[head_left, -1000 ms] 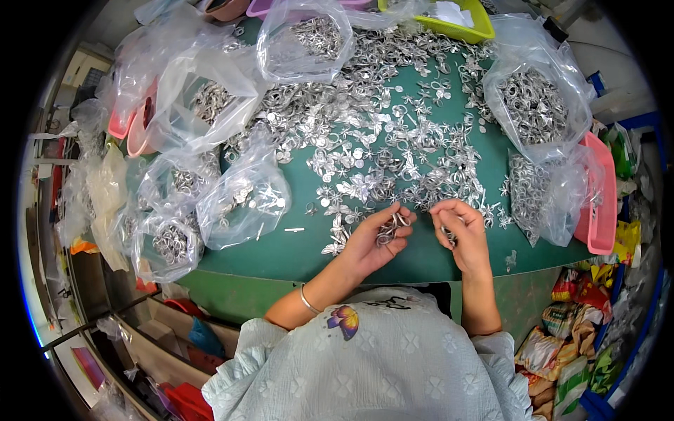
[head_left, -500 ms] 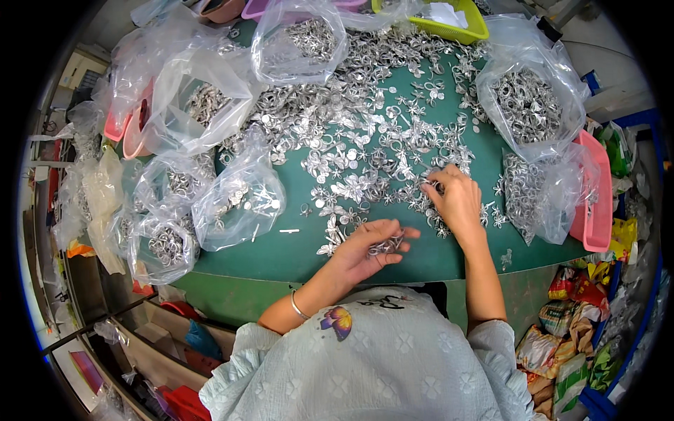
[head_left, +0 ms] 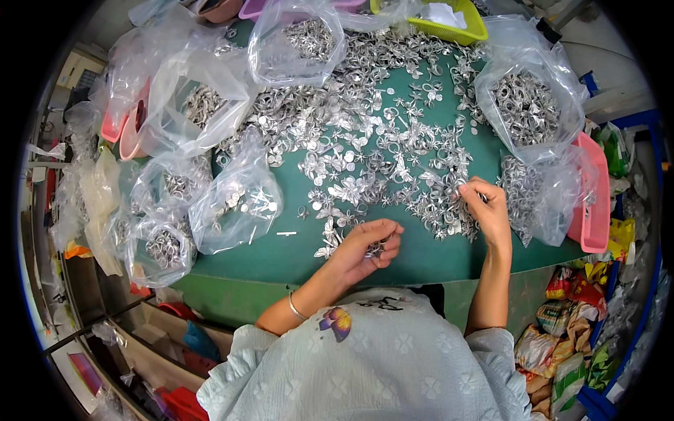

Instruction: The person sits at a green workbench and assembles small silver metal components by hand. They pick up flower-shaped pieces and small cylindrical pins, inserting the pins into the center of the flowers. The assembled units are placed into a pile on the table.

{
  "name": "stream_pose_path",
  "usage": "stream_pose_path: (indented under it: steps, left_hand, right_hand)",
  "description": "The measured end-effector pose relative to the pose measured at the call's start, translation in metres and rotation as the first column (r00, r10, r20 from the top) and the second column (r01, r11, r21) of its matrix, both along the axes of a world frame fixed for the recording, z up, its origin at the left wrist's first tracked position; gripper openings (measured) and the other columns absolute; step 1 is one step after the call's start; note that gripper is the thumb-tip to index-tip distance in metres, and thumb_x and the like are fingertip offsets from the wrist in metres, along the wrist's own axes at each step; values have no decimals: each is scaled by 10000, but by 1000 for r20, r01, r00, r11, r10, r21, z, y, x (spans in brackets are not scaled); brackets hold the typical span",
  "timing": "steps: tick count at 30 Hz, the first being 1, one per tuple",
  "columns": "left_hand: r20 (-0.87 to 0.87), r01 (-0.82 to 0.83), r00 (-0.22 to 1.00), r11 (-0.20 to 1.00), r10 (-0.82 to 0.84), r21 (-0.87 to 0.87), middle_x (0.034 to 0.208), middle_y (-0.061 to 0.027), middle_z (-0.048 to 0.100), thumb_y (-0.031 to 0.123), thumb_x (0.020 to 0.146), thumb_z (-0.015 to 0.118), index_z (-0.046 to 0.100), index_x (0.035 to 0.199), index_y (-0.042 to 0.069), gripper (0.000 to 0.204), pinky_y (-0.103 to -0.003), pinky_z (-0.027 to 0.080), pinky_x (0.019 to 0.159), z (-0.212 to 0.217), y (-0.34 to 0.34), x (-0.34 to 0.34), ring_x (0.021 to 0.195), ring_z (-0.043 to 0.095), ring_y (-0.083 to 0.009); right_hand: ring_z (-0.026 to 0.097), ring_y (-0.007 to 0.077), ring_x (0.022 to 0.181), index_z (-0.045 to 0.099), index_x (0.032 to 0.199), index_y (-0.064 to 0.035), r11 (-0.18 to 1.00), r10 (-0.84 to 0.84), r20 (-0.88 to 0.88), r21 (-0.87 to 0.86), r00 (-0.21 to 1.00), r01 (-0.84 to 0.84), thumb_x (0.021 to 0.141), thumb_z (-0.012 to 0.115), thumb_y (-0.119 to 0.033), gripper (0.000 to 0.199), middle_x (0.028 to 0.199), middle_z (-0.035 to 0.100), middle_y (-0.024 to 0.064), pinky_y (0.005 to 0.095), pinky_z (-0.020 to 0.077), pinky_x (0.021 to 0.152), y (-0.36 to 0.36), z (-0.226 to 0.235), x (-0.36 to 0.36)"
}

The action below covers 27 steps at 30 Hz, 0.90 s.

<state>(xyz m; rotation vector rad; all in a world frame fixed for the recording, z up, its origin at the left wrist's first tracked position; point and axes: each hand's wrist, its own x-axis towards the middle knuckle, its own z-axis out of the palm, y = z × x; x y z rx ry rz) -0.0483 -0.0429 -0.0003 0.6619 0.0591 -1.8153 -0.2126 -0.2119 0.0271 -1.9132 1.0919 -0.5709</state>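
Note:
Loose silver-coloured metal rings and small charms point(head_left: 393, 161) lie spread in a wide heap on the green tabletop point(head_left: 302, 256). At the near edge of that heap, my left hand point(head_left: 366, 251) is curled, palm inward, around a few silver rings point(head_left: 376, 248). My right hand point(head_left: 489, 210) is over the heap's right side, its thumb and index finger pinched together among the pieces. Whatever sits between those fingertips is too small to make out. Right of it, a clear bag of rings point(head_left: 521, 193) lies on its side.
Open clear bags of metal pieces stand at the back right point(head_left: 526, 105), the back middle point(head_left: 298, 42) and along the left point(head_left: 239, 193). A pink basket point(head_left: 593, 193) borders the right edge; a yellow-green basket point(head_left: 467, 24) stands at the back. Colourful packets point(head_left: 554, 351) fill the lower right.
My right hand has moved right and slightly nearer, away from the middle of the heap. My left hand's fingers have curled further around the rings.

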Motion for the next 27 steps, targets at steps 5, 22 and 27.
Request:
stream_pose_path:
  steps: [5, 22, 27]
  left_hand:
    - [19, -5, 1000, 1000, 5, -2, 632, -3, 419, 205, 867, 513, 536, 869, 35, 172, -212, 316, 456, 0, 4, -1, 547, 397, -100]
    - [-31, -111, 993, 994, 111, 16, 632, -6, 415, 185, 865, 507, 520, 906, 25, 166, -229, 337, 478, -2, 4, -1, 557, 394, -101]
    - [53, -125, 991, 988, 121, 86, 645, -7, 425, 188, 866, 508, 512, 974, 12, 207, -233, 365, 497, 1, 0, -2, 571, 411, -102]
  right_hand:
    - [420, 94, 578, 588, 743, 45, 999, 48, 92, 9, 995, -49, 792, 582, -87, 141, 610, 479, 42, 262, 314, 508, 1, -11, 1]
    - [521, 243, 535, 569, 835, -15, 926, -267, -74, -294, 961, 235, 765, 618, -149, 159, 659, 557, 116, 325, 393, 511, 3, -18, 4]
    - [565, 288, 594, 574, 802, -84, 910, 4, -382, -381, 924, -161, 712, 621, -97, 103, 767, 579, 70, 376, 434, 521, 27, -10, 10]
